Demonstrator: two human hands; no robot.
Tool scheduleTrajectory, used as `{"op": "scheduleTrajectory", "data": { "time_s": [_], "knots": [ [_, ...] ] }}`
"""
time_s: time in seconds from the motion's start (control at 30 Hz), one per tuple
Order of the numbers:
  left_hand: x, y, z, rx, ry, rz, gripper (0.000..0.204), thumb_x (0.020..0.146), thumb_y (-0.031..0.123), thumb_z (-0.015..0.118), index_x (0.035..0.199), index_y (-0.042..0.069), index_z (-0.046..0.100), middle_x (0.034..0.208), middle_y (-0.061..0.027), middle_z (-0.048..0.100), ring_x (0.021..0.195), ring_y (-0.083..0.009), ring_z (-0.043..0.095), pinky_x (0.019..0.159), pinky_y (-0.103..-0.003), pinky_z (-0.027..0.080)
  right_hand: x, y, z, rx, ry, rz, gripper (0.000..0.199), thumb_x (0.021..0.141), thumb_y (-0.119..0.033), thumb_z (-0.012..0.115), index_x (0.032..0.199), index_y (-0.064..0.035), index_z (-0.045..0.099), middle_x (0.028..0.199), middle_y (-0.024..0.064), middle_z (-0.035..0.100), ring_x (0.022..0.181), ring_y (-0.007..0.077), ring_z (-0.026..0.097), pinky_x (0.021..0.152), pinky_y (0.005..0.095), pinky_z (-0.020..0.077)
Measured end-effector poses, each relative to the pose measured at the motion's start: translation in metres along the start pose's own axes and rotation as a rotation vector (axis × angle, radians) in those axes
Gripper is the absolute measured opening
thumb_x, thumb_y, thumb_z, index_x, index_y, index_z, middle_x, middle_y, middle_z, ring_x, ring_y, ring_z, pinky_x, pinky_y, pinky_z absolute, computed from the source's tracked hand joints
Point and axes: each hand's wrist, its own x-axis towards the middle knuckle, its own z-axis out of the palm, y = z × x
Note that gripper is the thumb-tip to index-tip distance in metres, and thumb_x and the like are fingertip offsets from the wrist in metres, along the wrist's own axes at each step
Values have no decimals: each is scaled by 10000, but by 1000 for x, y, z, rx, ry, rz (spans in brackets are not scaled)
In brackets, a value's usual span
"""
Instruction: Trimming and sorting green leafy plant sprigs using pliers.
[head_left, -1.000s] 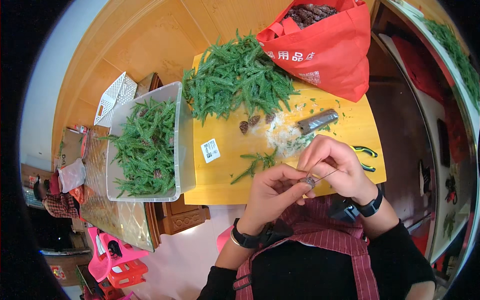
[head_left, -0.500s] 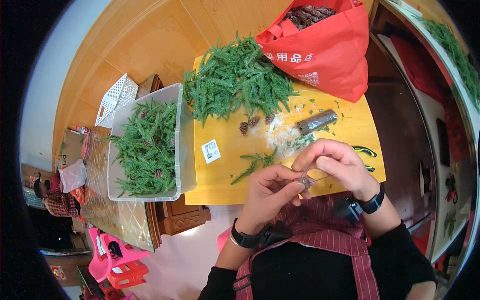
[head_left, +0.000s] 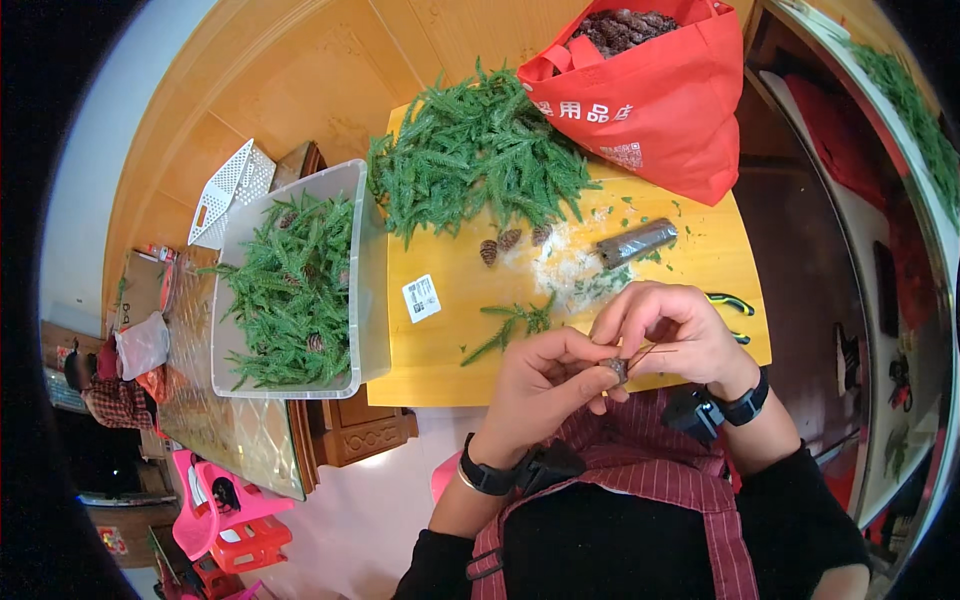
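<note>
Over the near edge of the yellow table [head_left: 440, 370], my left hand [head_left: 550, 385] pinches a small brown pine cone [head_left: 618, 370], mostly covered by the fingers. Thin brown wire [head_left: 656, 350] runs from the cone, and my right hand [head_left: 685, 325] grips it with thumb and forefinger close to the cone. Just beyond my left hand lies a single green artificial pine sprig [head_left: 510, 325]. Farther back, several loose pine cones [head_left: 488, 252] rest beside white flakes [head_left: 565, 270]. A dark bundle in clear wrap [head_left: 637, 243] lies past my right hand.
Green sprigs [head_left: 480, 160] are heaped at the back, beside a red bag [head_left: 650, 110] of pine cones. A clear plastic bin [head_left: 372, 300] of sprigs and cones stands left. Yellow-black-handled pliers [head_left: 732, 303] lie right. A person [head_left: 115, 395] is far left.
My right fingers have moved in closer to the cone, and the wire ends now point to the right beside them. The left hand keeps its hold on the cone.
</note>
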Motion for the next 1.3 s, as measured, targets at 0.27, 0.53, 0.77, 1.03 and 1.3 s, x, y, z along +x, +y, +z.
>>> {"op": "scheduleTrajectory", "data": {
  "time_s": [0.27,0.53,0.77,1.03,1.3],
  "knots": [
    [-1,7,2,176,33,20,149,789,-18,630,929,-34,583,834,-126,632,710,-169,641,555,-213,507,0,-3,3,-72,-11,3,106,775,5,632,855,6,562,1008,131,563,939,166,546,832,291,442],
    [2,2,5,441,106,186,145,782,-35,633,919,-41,586,876,-112,627,753,-136,627,557,-204,503,-4,7,17,-260,249,-132,86,765,-50,619,765,-27,536,909,114,568,866,216,555,813,335,440],
    [2,-5,9,210,130,202,155,799,-9,628,950,-32,603,893,-83,632,699,-101,607,569,-206,512,-8,10,21,-672,326,-350,74,731,-15,604,763,-26,538,893,118,571,841,244,560,781,357,449],
    [5,-6,9,64,72,178,162,821,-10,599,982,-26,585,882,-87,628,765,-122,620,583,-215,518,-13,16,20,-621,371,-431,110,717,-29,664,811,-24,608,936,134,620,836,227,605,750,318,476],
    [7,-2,6,167,126,213,112,818,-1,590,917,-12,537,900,-157,613,717,-181,619,560,-245,513,-23,-4,2,-312,323,-171,240,736,-48,566,965,16,534,1050,175,547,1008,239,516,881,355,394]
  ]
}}
